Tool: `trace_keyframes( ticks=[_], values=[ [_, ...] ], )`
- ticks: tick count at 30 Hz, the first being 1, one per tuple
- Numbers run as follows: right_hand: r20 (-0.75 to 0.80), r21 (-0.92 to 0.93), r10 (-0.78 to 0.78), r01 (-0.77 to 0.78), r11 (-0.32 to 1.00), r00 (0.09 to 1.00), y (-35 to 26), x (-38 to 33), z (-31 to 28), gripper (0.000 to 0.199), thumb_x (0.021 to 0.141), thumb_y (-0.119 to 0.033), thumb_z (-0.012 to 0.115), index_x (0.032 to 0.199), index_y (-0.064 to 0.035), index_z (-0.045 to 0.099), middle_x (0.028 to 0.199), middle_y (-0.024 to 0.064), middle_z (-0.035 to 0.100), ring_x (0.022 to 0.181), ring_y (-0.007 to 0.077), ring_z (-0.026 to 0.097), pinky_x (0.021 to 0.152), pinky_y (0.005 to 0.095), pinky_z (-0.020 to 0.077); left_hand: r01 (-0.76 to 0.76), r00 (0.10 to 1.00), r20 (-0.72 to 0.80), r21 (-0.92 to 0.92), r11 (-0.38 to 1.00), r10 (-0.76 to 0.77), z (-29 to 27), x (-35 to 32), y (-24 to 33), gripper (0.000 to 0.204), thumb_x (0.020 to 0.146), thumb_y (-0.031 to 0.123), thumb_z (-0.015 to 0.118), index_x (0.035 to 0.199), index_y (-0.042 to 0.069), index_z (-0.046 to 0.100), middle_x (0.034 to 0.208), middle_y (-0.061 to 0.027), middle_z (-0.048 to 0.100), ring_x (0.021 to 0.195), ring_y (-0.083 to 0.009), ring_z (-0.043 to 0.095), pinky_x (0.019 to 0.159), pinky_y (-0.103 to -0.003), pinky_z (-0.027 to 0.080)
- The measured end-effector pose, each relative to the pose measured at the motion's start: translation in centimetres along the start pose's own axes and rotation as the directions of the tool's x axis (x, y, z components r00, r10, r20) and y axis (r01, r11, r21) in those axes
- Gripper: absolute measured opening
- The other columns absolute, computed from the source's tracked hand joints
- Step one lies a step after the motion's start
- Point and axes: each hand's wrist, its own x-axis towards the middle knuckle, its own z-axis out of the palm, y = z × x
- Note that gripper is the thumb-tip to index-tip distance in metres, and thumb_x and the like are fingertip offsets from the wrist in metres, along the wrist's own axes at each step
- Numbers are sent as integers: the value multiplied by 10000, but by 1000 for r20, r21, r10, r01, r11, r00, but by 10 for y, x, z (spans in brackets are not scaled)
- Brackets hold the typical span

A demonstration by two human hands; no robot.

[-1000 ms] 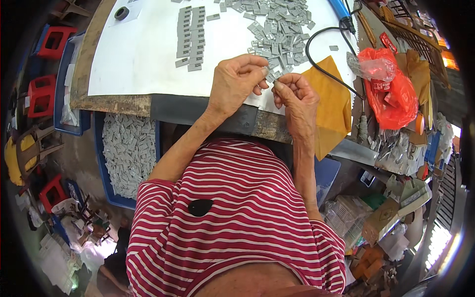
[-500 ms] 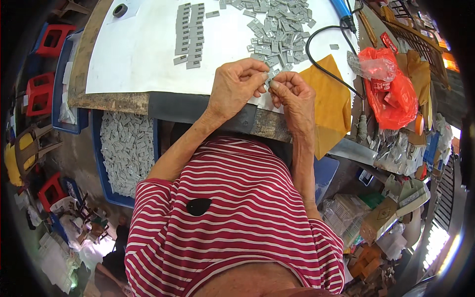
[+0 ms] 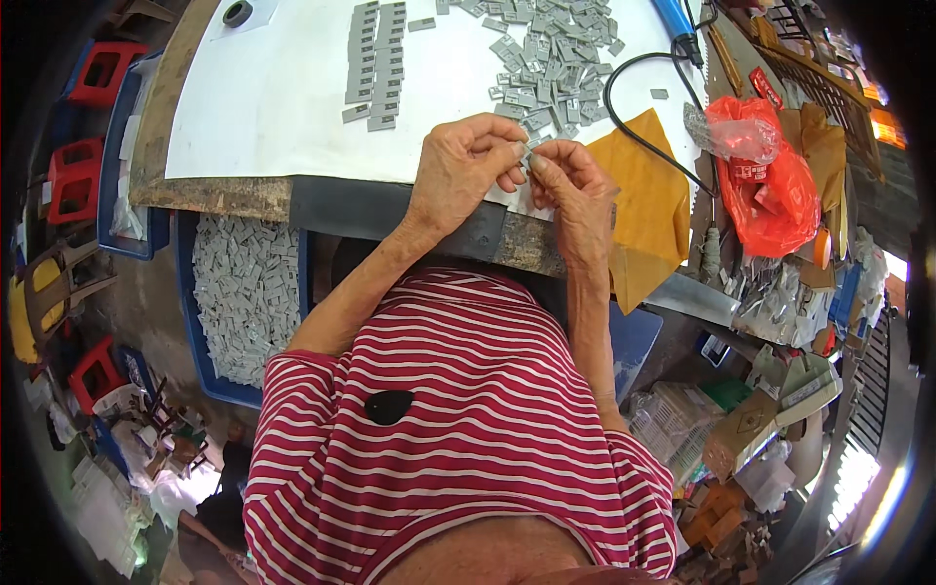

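Close to the table's front edge, my left hand [image 3: 470,166] and my right hand [image 3: 573,185] meet fingertip to fingertip. Between them they pinch a small grey plastic piece [image 3: 527,153], mostly covered by the fingers. Just beyond lies a loose pile of grey plastic pieces [image 3: 551,68] of the same flat, rectangular kind. Farther left, two neat columns of grey pieces [image 3: 375,68] lie side by side on the white sheet [image 3: 253,107], with one single piece beside their far end.
At the right are a yellow-brown paper sheet [image 3: 651,195], a blue corded tool [image 3: 675,24] and a red plastic bag [image 3: 770,195]. A roll of black tape [image 3: 237,14] lies at the far left. Below the table edge stands a blue bin [image 3: 210,375] full of grey pieces.
Both hands stay in nearly the same place, still pinching the small piece. The whole view has shifted slightly; the columns and pile look the same.
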Motion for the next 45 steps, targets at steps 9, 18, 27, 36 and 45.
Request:
trace_keyframes(
  ticks=[9, 18, 27, 36, 45],
  values=[
    [-18, 83, 20, -19, 996, 1000, 10, 2, 1, 117, 799, -53, 603, 884, 22, 574, 700, 22, 561, 557, 59, 491, 478, 178, 387, 11, 1000, -6, -93, 996, -12, -2, 1, -8, 171, 826, 40, 525, 952, -68, 568, 658, -84, 605, 569, -96, 572, 550, -196, 470],
    [8, 151, -7, 6, 988, 1000, 11, 4, 2, 103, 798, -37, 604, 874, 26, 573, 696, 26, 558, 555, 58, 489, 471, 175, 379, 62, 998, -6, -272, 960, -66, -3, 4, -15, 156, 814, 25, 541, 936, -70, 566, 663, -99, 610, 559, -115, 580, 549, -205, 475],
    [-14, 195, 6, -3, 981, 1000, 14, 5, 2, 84, 797, -22, 602, 861, 26, 574, 685, 33, 562, 548, 68, 486, 475, 184, 382, 43, 996, -68, -216, 975, -59, 1, 3, -14, 140, 814, 25, 542, 920, -60, 574, 662, -97, 616, 545, -109, 573, 553, -202, 473],
    [-84, 146, -57, 69, 987, 995, 17, 4, 12, 73, 795, -48, 602, 809, 9, 558, 645, 6, 524, 525, 51, 442, 462, 186, 349, 12, 991, -129, -196, 980, -37, 5, 2, -13, 134, 800, 20, 548, 894, -71, 581, 632, -80, 613, 540, -88, 575, 497, -183, 460],
    [-92, 13, -65, 67, 998, 994, 20, 9, 9, 56, 780, -53, 607, 799, -15, 571, 645, -42, 497, 553, 16, 400, 486, 160, 307, 33, 999, 13, -54, 998, -33, -8, 6, -11, 184, 835, 50, 529, 982, -56, 561, 682, -76, 610, 587, -84, 569, 566, -190, 470]
  ],
)
